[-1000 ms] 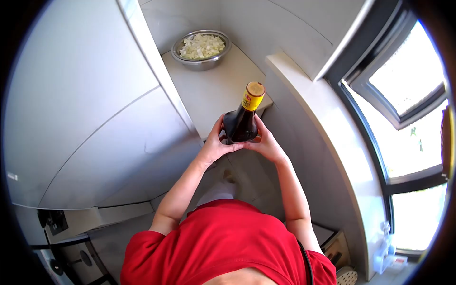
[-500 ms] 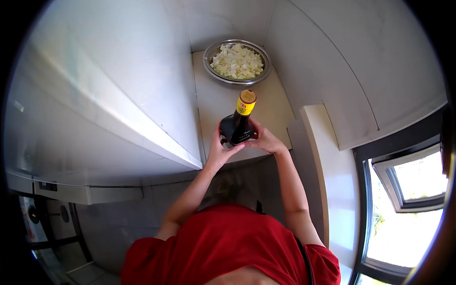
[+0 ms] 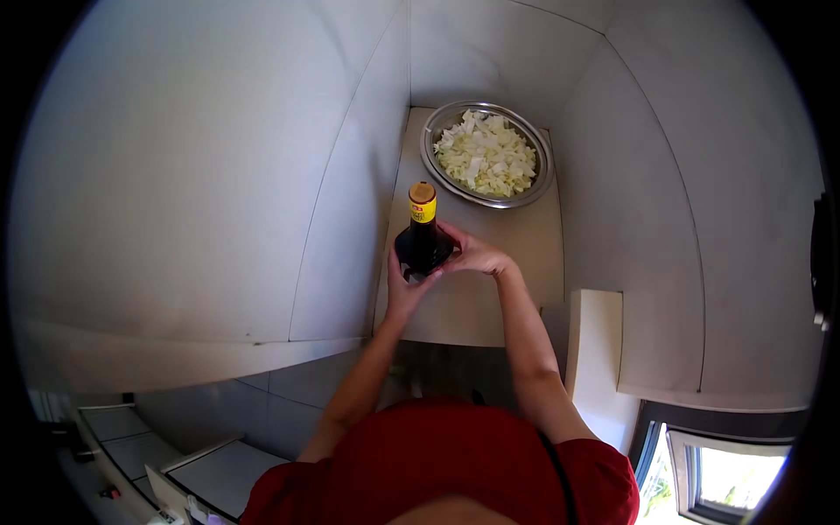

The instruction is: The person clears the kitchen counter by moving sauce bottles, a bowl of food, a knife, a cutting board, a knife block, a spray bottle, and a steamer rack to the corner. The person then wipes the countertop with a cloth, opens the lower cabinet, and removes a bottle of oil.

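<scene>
A dark bottle (image 3: 423,247) with a yellow neck label and a brownish cap stands upright between my two hands. My left hand (image 3: 405,289) wraps round its lower left side. On the right side, my right hand (image 3: 472,254) grips the bottle with the fingers partly hidden behind it. Beyond the bottle, a round steel bowl (image 3: 544,179) sits at the back of the counter, holding chopped pale cabbage (image 3: 486,156). Whether the bottle's base touches the counter I cannot tell.
The pale counter (image 3: 455,319) lies in a narrow nook with tiled walls (image 3: 350,219) close on both sides. A ledge (image 3: 598,341) juts out at right, above an open window (image 3: 735,472). Cabinets or drawers (image 3: 223,472) are at lower left.
The view has turned, so the bowl appears further right and lower, and the window has dropped toward the bottom right corner. Both hands still hold the bottle.
</scene>
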Demonstrator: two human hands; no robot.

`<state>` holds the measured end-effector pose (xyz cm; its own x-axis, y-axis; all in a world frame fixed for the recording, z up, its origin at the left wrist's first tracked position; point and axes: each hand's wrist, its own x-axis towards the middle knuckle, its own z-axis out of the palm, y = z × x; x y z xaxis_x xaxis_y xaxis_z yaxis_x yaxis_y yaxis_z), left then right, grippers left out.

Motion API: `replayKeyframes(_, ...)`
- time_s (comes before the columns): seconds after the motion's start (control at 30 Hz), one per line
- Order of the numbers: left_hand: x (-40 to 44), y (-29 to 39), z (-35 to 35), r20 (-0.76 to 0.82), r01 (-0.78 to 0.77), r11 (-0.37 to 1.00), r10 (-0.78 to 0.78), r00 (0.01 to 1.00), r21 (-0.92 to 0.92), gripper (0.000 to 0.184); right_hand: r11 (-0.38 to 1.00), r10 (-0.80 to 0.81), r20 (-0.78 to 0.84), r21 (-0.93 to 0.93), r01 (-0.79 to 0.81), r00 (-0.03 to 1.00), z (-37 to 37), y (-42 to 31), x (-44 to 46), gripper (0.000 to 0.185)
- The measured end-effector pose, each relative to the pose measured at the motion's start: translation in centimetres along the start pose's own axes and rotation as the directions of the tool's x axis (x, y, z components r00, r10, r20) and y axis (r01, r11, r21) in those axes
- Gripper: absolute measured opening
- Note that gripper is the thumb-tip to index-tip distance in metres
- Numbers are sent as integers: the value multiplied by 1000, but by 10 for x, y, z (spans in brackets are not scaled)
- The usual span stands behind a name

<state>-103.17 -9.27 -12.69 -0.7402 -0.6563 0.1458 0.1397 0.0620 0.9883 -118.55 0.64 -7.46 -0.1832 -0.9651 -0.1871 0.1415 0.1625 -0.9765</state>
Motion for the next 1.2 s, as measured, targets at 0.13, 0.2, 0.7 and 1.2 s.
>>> replayKeyframes(0.13,18,-20,0,-38,7,1000,-6,999,21,93,999,0,68,-50,3,998,-20,9,30,99)
replayKeyframes(0.2,24,-25,0,-50,17,999,-19,999,-51,93,994,-8,94,-104,18,996,-25,12,39,99)
replayKeyframes(0.7,41,-51,6,-95,-7,994,-3,995,-111,94,998,65,138,-3,-65,988,-45,32,66,100)
replayKeyframes(1.2,45,-56,6,-185,-1,993,23,982,122,96,995,76,172,44,-85,982,-54,42,78,100)
